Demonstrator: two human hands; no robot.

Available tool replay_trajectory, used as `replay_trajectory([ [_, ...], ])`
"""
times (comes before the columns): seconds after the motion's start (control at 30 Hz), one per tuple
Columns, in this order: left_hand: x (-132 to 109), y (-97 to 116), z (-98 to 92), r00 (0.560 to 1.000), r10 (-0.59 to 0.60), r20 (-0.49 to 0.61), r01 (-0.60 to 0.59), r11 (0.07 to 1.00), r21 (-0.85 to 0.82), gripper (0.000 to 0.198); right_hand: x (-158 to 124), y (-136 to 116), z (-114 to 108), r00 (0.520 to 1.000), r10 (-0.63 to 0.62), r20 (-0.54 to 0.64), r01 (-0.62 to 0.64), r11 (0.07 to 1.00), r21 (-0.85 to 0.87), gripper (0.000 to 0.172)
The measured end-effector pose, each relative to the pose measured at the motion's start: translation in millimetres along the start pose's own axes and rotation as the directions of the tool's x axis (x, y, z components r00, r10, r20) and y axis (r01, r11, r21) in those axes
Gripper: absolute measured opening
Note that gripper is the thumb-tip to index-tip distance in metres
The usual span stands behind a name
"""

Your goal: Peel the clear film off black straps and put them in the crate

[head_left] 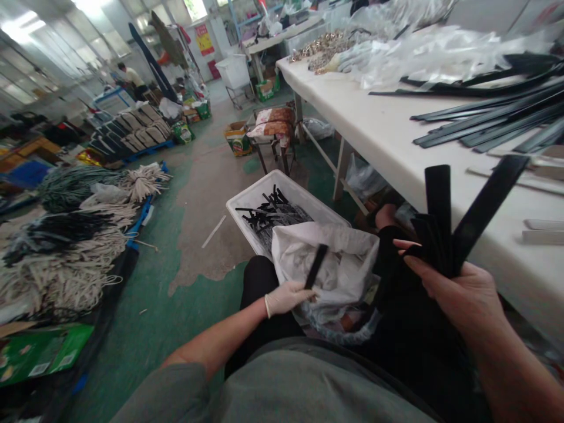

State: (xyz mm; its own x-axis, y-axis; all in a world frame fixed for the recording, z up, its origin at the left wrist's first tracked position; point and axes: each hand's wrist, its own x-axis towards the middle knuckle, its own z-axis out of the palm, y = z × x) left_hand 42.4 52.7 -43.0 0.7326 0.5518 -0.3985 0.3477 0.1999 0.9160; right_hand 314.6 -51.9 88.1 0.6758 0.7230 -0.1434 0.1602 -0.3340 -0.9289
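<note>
Your left hand (288, 298) (in what looks like a thin, pale glove) is pinched on one end of a single black strip (316, 267), which tilts up in front of the open mouth of the white bag (284, 249) at your lap. Your right hand (465, 291) is clamped around a bunch of black strips (438, 194), thumb on one side, their free ends fanned upward near the edge of the table (379, 135). The step in hand appears to be handling strips singly, with the bunch kept in reserve. The next move calls for a firm right grip, since the fanned pieces could slip apart, and for a clear lift of the left strip past the bag's rim. Beyond the bag, the white tub (259, 192) holds short black pieces (268, 214); whether your strip matches them, you cannot tell from here.
</note>
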Motion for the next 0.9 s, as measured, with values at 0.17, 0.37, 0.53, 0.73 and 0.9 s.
replay_trajectory([
  [0.17,69,60,-108.8,0.908,0.144,-0.392,-0.196,0.976,-0.095,0.054,33,-11,4,0.969,-0.132,-0.207,0.101,0.983,-0.154,0.044],
  [0.37,151,113,-193.7,0.731,0.153,-0.665,0.014,0.971,0.238,0.041,100,6,29,0.956,-0.233,-0.178,0.188,0.952,-0.24,0.036],
  [0.53,161,61,-152.2,0.822,-0.033,-0.569,0.259,0.91,0.322,0.031,93,51,20,0.962,-0.264,-0.068,0.2,0.852,-0.484,0.031],
  [0.73,152,-31,-44.9,0.89,-0.336,-0.307,0.43,0.841,0.327,0.033,31,115,-2,0.976,-0.217,-0.017,0.172,0.816,-0.552,0.034],
  [0.9,151,-56,-12.0,0.861,-0.428,-0.274,0.508,0.76,0.405,0.031,19,137,-5,0.944,-0.327,-0.052,0.238,0.78,-0.579,0.034],
])
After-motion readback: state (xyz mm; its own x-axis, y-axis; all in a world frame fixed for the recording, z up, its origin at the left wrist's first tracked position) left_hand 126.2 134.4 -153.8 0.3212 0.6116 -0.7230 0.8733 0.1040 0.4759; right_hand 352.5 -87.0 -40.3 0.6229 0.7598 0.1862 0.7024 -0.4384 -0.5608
